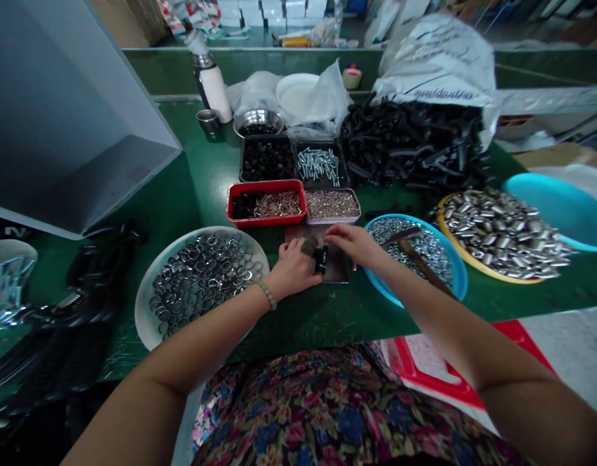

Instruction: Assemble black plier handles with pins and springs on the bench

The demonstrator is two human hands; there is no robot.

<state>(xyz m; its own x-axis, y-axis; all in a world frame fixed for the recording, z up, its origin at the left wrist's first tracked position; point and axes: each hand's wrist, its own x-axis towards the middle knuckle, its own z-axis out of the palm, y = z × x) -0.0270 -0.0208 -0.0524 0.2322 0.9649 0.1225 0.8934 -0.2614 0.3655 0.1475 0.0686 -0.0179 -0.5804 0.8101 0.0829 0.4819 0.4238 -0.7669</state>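
Note:
My left hand (296, 266) is closed around a small black part (321, 260), holding it over a flat metal plate (336, 275) on the bench. Something dark grey covers one of its fingertips, and a beaded bracelet (265, 292) circles the wrist. Just to the right of the black part is my right hand (353, 243), its thumb and fingers pinched together. Whatever sits between those fingertips is too small to make out. A white basin of metal rings (201, 285) lies beside my left hand. Near my right forearm is a blue basin of small metal pieces (390, 226), with a hammer (419, 262) on top.
Ahead are a red tray (264, 223) of black pieces and pins, a tray of small rivets (332, 206), and a black tray of screws (320, 165). Black handles (415, 142) are heaped behind. Metal sleeves (502, 233) fill a yellow basin. A thermos (214, 90) stands at the back.

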